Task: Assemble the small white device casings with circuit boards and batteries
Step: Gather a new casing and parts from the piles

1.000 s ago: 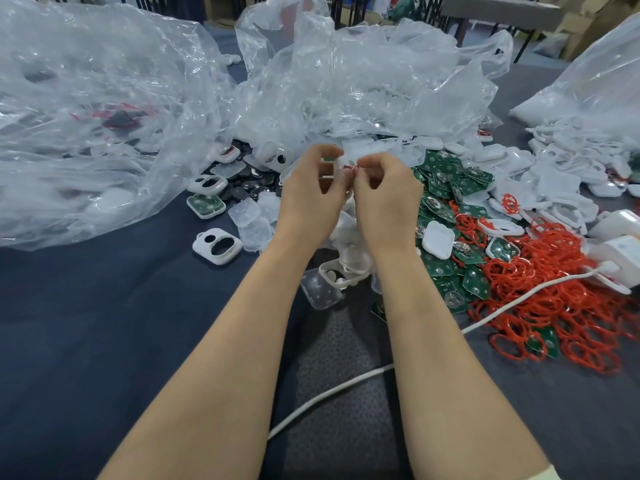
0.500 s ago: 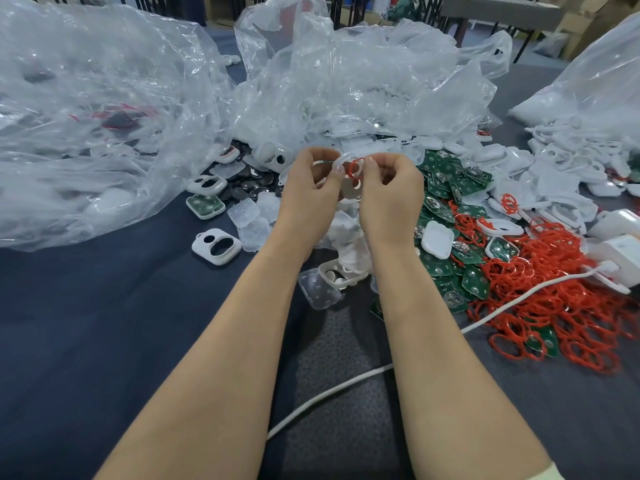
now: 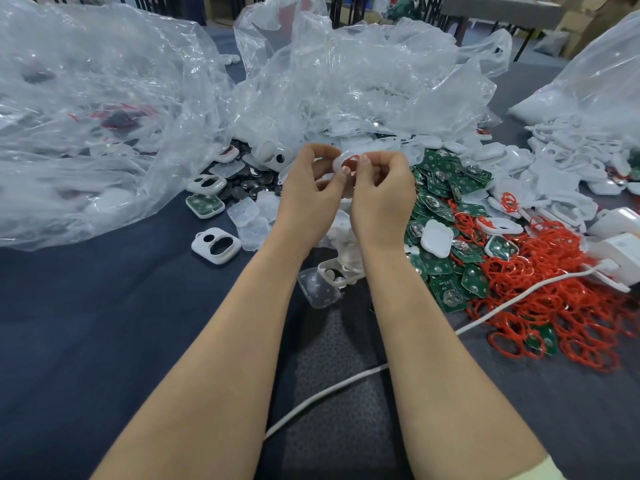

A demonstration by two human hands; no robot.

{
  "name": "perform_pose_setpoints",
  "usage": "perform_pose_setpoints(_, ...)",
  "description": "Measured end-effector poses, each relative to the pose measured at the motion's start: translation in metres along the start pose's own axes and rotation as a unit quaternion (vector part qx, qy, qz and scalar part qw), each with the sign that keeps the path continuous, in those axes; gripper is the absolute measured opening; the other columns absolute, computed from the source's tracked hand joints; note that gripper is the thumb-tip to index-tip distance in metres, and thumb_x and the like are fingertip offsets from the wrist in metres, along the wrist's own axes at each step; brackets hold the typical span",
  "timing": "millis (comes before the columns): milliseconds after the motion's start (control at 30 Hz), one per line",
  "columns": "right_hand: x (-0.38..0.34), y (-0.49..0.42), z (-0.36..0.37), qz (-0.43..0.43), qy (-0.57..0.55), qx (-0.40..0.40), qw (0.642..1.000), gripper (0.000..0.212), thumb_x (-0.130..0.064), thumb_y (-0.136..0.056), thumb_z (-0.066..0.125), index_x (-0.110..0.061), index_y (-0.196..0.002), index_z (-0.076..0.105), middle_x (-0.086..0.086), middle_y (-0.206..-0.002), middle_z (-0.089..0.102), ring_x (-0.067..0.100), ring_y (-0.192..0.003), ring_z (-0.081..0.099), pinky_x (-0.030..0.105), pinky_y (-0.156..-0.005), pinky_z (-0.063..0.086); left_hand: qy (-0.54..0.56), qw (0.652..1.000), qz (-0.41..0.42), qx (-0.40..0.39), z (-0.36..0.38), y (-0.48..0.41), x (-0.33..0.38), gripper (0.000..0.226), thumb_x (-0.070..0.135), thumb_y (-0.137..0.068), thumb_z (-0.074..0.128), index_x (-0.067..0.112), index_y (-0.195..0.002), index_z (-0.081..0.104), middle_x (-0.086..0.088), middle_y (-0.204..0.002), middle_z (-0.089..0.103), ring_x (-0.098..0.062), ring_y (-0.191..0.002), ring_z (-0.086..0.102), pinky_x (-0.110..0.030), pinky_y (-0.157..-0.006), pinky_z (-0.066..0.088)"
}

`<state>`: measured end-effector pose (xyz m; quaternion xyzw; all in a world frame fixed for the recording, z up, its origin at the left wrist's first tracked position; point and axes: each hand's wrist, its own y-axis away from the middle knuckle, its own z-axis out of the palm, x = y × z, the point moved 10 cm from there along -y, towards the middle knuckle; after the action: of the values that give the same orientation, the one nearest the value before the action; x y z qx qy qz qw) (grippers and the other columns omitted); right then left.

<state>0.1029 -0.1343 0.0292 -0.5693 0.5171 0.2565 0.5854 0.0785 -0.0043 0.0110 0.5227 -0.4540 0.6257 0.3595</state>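
Two hands met above the middle of the table (image 3: 86,323) on one white casing (image 3: 338,160). The left hand (image 3: 311,188) pinched its left edge. The right hand (image 3: 381,199) had its thumb and forefinger closed on one red ring (image 3: 350,163) at the casing's rim.

To the left, two two-holed shells (image 3: 216,241) and one shell holding a green board (image 3: 204,206) lay singly, near a patch of dark coin batteries (image 3: 242,188). To the right lay heaps of green circuit boards (image 3: 446,202) and loose red rings (image 3: 547,289), both too many to count. Three clear plastic bags (image 3: 86,116) lay at the far side, and one white cable (image 3: 329,393) crossed the near side.
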Motion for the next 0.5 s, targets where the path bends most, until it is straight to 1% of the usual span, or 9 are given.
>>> perform_pose_setpoints(133,0.0,0.002,0.001,0.0,-0.022,0.001,1.0,0.005,-0.012,-0.094,0.056,-0.007,-0.094,0.059,0.001,-0.088,0.058,0.002,-0.071,0.049,0.01,-0.068,0.04,0.017,1.0,0.0,0.003,-0.001,0.0,-0.001,0.017,0.005,-0.095,0.056,0.022,-0.095,0.051,-0.011,-0.105,0.069,-0.023,-0.093,0.068,-0.043,-0.092,0.054)
perform_pose_setpoints(200,0.001,0.002,0.004,0.013,-0.04,-0.015,0.999,0.002,-0.011,-0.093,0.057,-0.01,-0.092,0.057,0.001,-0.088,0.059,0.01,-0.075,0.054,0.015,-0.072,0.044,0.013,1.0,0.005,0.007,-0.004,0.0,-0.001,0.018,0.005,-0.094,0.056,0.023,-0.094,0.051,-0.01,-0.103,0.069,-0.021,-0.091,0.066,-0.043,-0.092,0.054)
perform_pose_setpoints(233,0.004,0.001,0.006,0.032,-0.062,-0.032,0.997,0.002,-0.011,-0.093,0.057,-0.01,-0.091,0.057,0.003,-0.088,0.06,0.015,-0.08,0.058,0.021,-0.074,0.048,0.011,1.0,0.006,0.008,-0.006,0.0,-0.001,0.019,0.005,-0.094,0.055,0.023,-0.094,0.052,-0.009,-0.103,0.069,-0.02,-0.091,0.066,-0.043,-0.093,0.053)
perform_pose_setpoints(267,0.008,0.0,0.01,0.06,-0.093,-0.058,0.992,0.002,-0.011,-0.093,0.058,-0.011,-0.091,0.057,0.005,-0.089,0.062,0.019,-0.082,0.061,0.025,-0.074,0.051,0.012,1.0,0.004,0.008,-0.007,-0.001,-0.001,0.019,0.005,-0.094,0.055,0.023,-0.094,0.052,-0.009,-0.103,0.069,-0.021,-0.091,0.066,-0.044,-0.093,0.053)
perform_pose_setpoints(333,0.019,-0.002,0.017,0.129,-0.158,-0.13,0.97,0.003,-0.011,-0.093,0.06,-0.013,-0.094,0.058,0.004,-0.087,0.063,0.014,-0.076,0.062,0.022,-0.061,0.05,0.017,1.0,0.0,0.002,-0.009,-0.002,-0.002,0.017,0.004,-0.095,0.053,0.022,-0.095,0.053,-0.01,-0.104,0.07,-0.024,-0.092,0.067,-0.042,-0.09,0.054)
perform_pose_setpoints(367,0.024,-0.001,0.021,0.165,-0.191,-0.168,0.953,0.005,-0.012,-0.093,0.06,-0.015,-0.097,0.058,0.003,-0.087,0.064,0.011,-0.072,0.061,0.02,-0.056,0.048,0.015,1.0,0.002,-0.003,-0.01,-0.002,-0.002,0.016,0.004,-0.096,0.053,0.021,-0.096,0.054,-0.01,-0.103,0.07,-0.023,-0.09,0.067,-0.038,-0.085,0.055)
perform_pose_setpoints(433,0.03,0.002,0.029,0.223,-0.252,-0.232,0.913,0.009,-0.011,-0.093,0.058,-0.014,-0.1,0.062,0.003,-0.083,0.066,0.01,-0.068,0.06,0.019,-0.054,0.044,0.012,1.0,0.004,-0.023,-0.008,-0.002,0.0,0.014,0.005,-0.096,0.052,0.019,-0.098,0.055,-0.006,-0.098,0.07,-0.016,-0.083,0.066,-0.026,-0.072,0.052)
perform_pose_setpoints(467,0.03,0.003,0.031,0.234,-0.271,-0.252,0.899,0.01,-0.011,-0.094,0.056,-0.012,-0.098,0.065,0.001,-0.078,0.068,0.01,-0.066,0.06,0.019,-0.056,0.044,0.015,0.999,0.001,-0.032,-0.007,-0.001,0.0,0.013,0.005,-0.097,0.052,0.018,-0.099,0.055,-0.005,-0.096,0.07,-0.014,-0.081,0.066,-0.023,-0.07,0.05)
perform_pose_setpoints(500,0.03,0.003,0.031,0.233,-0.279,-0.261,0.894,0.013,-0.009,-0.095,0.054,-0.01,-0.094,0.066,0.0,-0.073,0.069,0.01,-0.064,0.061,0.019,-0.058,0.045,0.019,0.999,-0.004,-0.04,-0.006,-0.001,0.0,0.013,0.005,-0.097,0.052,0.017,-0.1,0.055,-0.005,-0.096,0.07,-0.014,-0.08,0.066,-0.022,-0.07,0.051)
